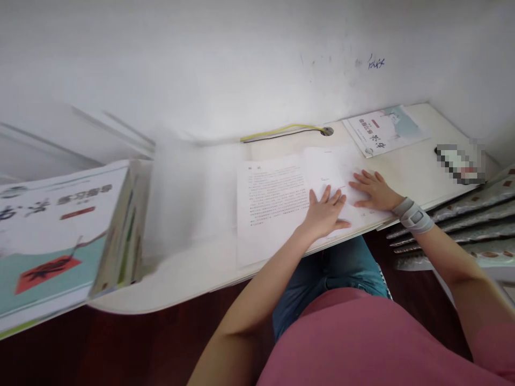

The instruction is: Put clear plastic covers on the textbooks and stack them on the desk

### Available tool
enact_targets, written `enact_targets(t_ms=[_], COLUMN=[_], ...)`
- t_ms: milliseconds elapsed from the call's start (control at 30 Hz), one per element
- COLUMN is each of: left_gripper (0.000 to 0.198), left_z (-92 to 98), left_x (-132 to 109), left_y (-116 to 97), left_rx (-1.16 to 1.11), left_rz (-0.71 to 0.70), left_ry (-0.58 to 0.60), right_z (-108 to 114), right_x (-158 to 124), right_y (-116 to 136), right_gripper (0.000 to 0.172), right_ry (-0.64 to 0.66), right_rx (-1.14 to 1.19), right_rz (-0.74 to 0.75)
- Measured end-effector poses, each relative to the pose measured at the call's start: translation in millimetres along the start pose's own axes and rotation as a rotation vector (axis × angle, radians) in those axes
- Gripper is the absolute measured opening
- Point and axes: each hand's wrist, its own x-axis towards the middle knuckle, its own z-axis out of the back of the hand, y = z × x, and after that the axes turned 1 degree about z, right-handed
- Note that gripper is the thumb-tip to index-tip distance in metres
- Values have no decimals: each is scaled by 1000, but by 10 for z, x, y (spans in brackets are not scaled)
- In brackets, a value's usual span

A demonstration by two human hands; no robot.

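Books (60, 236) left, booklet (384, 131) far right on tabletop (422, 177).
Papers (273, 198) beneath left hand (324, 215) and right hand (374, 192): both splayed, apart.

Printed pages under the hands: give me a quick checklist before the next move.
1. Left hand on the pages: ok.
2. Right hand on them too: ok.
3. Yellow cable apart from the pages: ok.
4. Book stack at far left apart from the pages: ok.
5. Print legible in this view: not ok, too small.
6. Blurred white patch left of the pages identified: cannot tell.
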Motion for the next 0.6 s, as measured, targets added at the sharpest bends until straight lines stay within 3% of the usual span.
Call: enact_targets(t_ms=[600], left_gripper=[81], left_z=[-56], left_x=[102], left_y=[-60], left_rx=[-73], left_rz=[-20], left_ry=[-13], right_z=[34], right_x=[15], right_y=[-14], right_gripper=[74], right_ry=[24], right_rx=[45], right_rz=[1])
